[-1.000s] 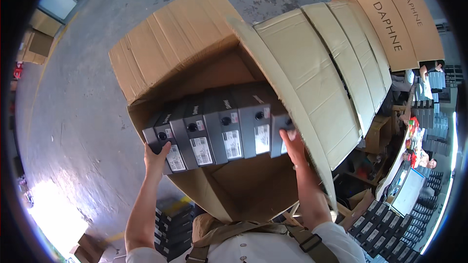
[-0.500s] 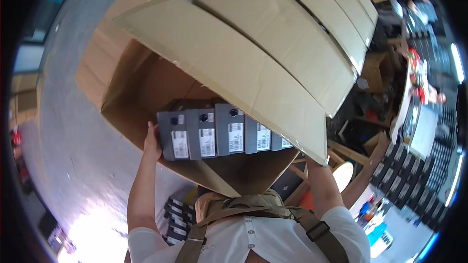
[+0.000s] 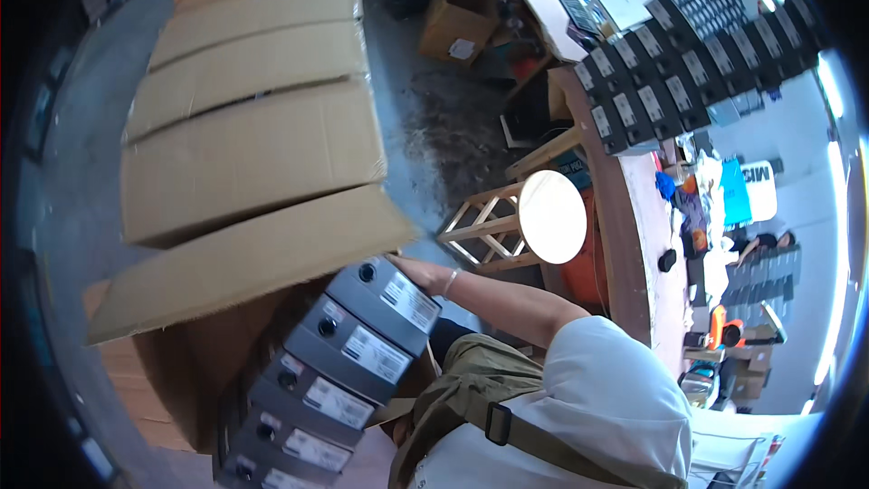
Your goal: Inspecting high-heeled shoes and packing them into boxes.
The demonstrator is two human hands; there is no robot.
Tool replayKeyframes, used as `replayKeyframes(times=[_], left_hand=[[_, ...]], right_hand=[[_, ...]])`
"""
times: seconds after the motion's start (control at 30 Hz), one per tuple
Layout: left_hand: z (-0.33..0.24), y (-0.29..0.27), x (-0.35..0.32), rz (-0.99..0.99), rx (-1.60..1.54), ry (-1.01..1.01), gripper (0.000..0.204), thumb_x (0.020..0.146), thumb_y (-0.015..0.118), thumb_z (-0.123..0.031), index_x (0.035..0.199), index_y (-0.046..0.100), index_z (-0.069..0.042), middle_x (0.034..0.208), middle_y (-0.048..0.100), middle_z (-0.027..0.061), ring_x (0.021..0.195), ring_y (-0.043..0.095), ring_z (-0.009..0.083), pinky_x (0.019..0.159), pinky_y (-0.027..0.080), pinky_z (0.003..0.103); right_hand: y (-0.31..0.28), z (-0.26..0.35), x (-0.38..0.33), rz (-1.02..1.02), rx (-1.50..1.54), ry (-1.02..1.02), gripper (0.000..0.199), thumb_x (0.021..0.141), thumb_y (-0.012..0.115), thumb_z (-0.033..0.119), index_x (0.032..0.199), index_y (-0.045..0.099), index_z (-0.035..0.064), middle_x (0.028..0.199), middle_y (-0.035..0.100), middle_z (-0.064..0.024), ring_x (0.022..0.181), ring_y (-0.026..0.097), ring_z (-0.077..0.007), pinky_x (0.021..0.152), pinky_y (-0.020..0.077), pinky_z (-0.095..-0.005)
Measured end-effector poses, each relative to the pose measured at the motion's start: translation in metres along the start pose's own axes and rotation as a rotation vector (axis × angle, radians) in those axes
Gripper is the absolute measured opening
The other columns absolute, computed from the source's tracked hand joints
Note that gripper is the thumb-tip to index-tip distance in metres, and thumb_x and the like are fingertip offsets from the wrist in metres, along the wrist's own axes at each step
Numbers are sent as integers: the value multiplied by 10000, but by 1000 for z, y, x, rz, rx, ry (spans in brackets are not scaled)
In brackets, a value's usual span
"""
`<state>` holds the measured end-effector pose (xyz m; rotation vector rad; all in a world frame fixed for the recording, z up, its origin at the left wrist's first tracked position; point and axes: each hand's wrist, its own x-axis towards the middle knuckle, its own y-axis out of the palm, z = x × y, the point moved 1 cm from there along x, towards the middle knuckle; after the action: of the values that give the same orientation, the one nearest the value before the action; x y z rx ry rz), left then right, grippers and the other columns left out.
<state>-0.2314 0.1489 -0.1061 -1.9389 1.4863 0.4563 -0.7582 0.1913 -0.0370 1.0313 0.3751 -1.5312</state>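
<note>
A row of several grey shoe boxes (image 3: 348, 358), each with a white label and a round dark hole, stands tilted at the mouth of a large open cardboard carton (image 3: 172, 380). At the row's upper right end, my right hand (image 3: 416, 273) presses against the last box. Its fingertips are hidden behind the box and the carton's raised flap (image 3: 253, 267). My left hand is out of view; the opposite end of the row runs to the lower edge.
Several closed cartons (image 3: 253, 145) line up beyond the open one. A round-topped wooden stool (image 3: 552, 217) stands right of my forearm. Further right is a long bench (image 3: 625, 263), with stacked dark boxes (image 3: 652, 81) near its far end. Another carton (image 3: 460, 18) sits on the floor.
My view has swung to the right, so the carton and shoe boxes appear lower left and turned. The right hand, hidden before, now shows at the row's end; the left hand has left view.
</note>
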Motion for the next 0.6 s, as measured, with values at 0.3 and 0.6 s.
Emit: replayKeyframes(times=[0.3,0.6], left_hand=[[-197,50,-203,235,52,544,677,943,404,-505,1365,401,24,1368,453,144,1268,430,234,1070,319,362],[-321,175,-475,937,31,1191,706,940,390,-525,1384,375,22,1406,415,150,1298,403,239,1083,305,366]], right_hand=[[-16,-91,-232,167,678,-386,443,984,421,389,1157,602,24,1046,680,-81,816,676,-139,715,562,-272],[-81,-211,-352,-60,1126,-1121,298,932,509,284,935,640,16,797,666,-121,675,639,-221,641,547,-347]])
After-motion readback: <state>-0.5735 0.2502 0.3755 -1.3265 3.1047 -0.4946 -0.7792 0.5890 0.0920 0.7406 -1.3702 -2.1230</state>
